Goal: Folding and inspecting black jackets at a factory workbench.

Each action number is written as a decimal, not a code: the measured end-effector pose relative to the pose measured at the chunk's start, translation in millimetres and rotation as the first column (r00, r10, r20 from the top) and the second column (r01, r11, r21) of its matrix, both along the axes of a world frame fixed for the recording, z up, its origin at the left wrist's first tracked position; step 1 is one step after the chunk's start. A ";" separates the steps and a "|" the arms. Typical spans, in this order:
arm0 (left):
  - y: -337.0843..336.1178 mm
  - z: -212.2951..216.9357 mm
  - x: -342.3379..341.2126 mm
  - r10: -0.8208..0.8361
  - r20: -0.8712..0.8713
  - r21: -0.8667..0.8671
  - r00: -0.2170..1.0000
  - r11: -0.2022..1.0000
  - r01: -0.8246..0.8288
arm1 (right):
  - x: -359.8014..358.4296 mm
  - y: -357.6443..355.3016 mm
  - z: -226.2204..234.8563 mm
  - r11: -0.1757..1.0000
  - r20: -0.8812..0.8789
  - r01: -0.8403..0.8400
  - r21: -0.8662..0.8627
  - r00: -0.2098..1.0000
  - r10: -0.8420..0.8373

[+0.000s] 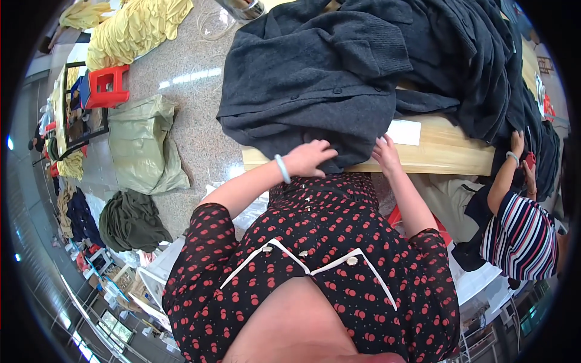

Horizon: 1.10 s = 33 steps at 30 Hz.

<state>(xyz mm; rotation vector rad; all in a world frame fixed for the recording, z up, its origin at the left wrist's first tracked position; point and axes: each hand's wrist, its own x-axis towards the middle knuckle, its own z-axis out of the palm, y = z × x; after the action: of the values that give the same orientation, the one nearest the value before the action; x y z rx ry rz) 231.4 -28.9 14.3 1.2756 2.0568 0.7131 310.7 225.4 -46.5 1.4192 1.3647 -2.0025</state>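
Note:
A dark grey knitted cardigan with a row of buttons lies in front of me, partly on the table and partly over its left edge. My left hand, with a pale bangle at the wrist, rests on the near edge of the cardigan, fingers spread. Beside the cardigan's right near corner is my right hand; its fingers are apart and touch the cloth edge. A white sheet of paper lies on the table just right of that hand.
More dark knitwear is heaped along the wooden table. On the right, a person in a striped top handles dark garments. To the left are a red stool, a greenish sack, a dark green cloth pile and yellow garments.

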 end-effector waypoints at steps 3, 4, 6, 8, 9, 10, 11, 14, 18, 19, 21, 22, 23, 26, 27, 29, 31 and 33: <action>11.9 -31.5 12.2 -0.114 -0.194 -0.005 0.974 0.993 0.115 | -15.5 -12.6 -10.1 0.998 -0.158 -0.011 -0.064 0.987 0.001; 14.7 -42.0 14.1 -0.142 -0.225 -0.091 0.964 0.988 0.124 | -18.0 -13.2 -16.0 0.983 -0.170 0.053 -0.175 0.982 -0.083; 12.1 -45.3 11.5 -0.111 -0.237 -0.124 0.965 0.989 0.084 | -29.8 -23.0 7.8 0.947 -0.135 0.167 -0.276 0.968 -0.210; 9.5 -38.1 2.9 -0.049 -0.128 -0.084 0.991 0.996 0.038 | -21.0 1.5 -8.9 0.961 -0.185 0.125 -0.245 0.967 -0.173; 7.0 -33.6 -1.0 0.029 -0.017 -0.055 0.999 0.998 -0.030 | -14.2 16.2 -17.5 0.975 -0.234 0.065 -0.215 0.965 -0.116; 0.8 -29.1 -3.9 0.159 0.038 0.021 0.986 0.987 -0.160 | -16.3 26.1 -2.1 0.998 -0.253 0.059 -0.015 0.966 -0.061; -3.9 -18.5 -11.9 0.166 0.040 0.019 0.985 0.986 -0.166 | -23.4 35.1 29.5 0.981 -0.262 0.053 0.186 0.965 -0.002; -21.0 24.7 -36.1 0.395 0.828 -0.262 0.398 0.900 -0.348 | -40.9 45.7 112.1 0.933 -0.430 0.179 0.312 0.903 -0.030; -49.8 37.0 -41.3 0.509 0.817 -0.567 -0.270 0.625 -0.537 | -77.0 24.3 145.5 0.924 -0.573 0.033 0.381 0.792 0.209; -61.1 21.2 -39.5 0.515 0.777 -0.625 -0.361 0.564 -0.540 | -81.3 21.5 132.6 0.909 -0.579 0.001 0.417 0.771 0.264; -83.6 -7.1 -37.1 0.718 0.683 -0.653 -0.135 0.516 -0.555 | -68.6 22.4 94.0 0.799 -0.494 -0.004 0.601 0.785 0.375; -91.0 -17.0 -37.3 0.850 0.519 -0.663 0.094 0.469 -0.584 | -59.8 18.7 87.1 0.699 -0.374 -0.081 0.711 0.798 0.472; -96.9 -21.2 -35.5 0.852 0.515 -0.669 0.092 0.467 -0.578 | -45.0 13.0 84.5 0.582 -0.239 -0.163 0.797 0.799 0.551; -93.8 -11.8 -41.3 0.747 0.093 -0.400 0.658 0.633 -0.663 | -8.9 -7.1 74.3 0.396 -0.181 -0.284 0.873 0.566 0.804; -83.9 -6.7 -48.5 0.742 0.092 -0.403 0.664 0.637 -0.657 | 0.2 -12.2 73.2 0.331 -0.121 -0.388 0.860 0.475 0.872; -59.5 -0.3 -67.1 0.764 0.107 -0.175 0.636 0.644 -0.745 | 12.0 -18.8 65.1 0.197 -0.018 -0.467 0.862 0.360 0.933; -23.1 7.2 -87.8 0.692 0.126 -0.103 0.711 0.722 -0.684 | 20.5 -19.3 58.7 0.169 0.006 -0.490 0.855 0.335 0.942; 19.5 9.7 -103.2 0.589 0.149 0.012 0.794 0.802 -0.597 | 29.3 -19.7 58.1 0.290 -0.116 -0.446 0.847 0.376 0.919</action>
<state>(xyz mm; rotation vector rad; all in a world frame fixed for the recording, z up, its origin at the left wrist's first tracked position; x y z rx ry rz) 128.2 -9.4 24.0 0.5540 2.3413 1.1095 340.0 205.7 11.6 -0.0333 2.6499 -1.2323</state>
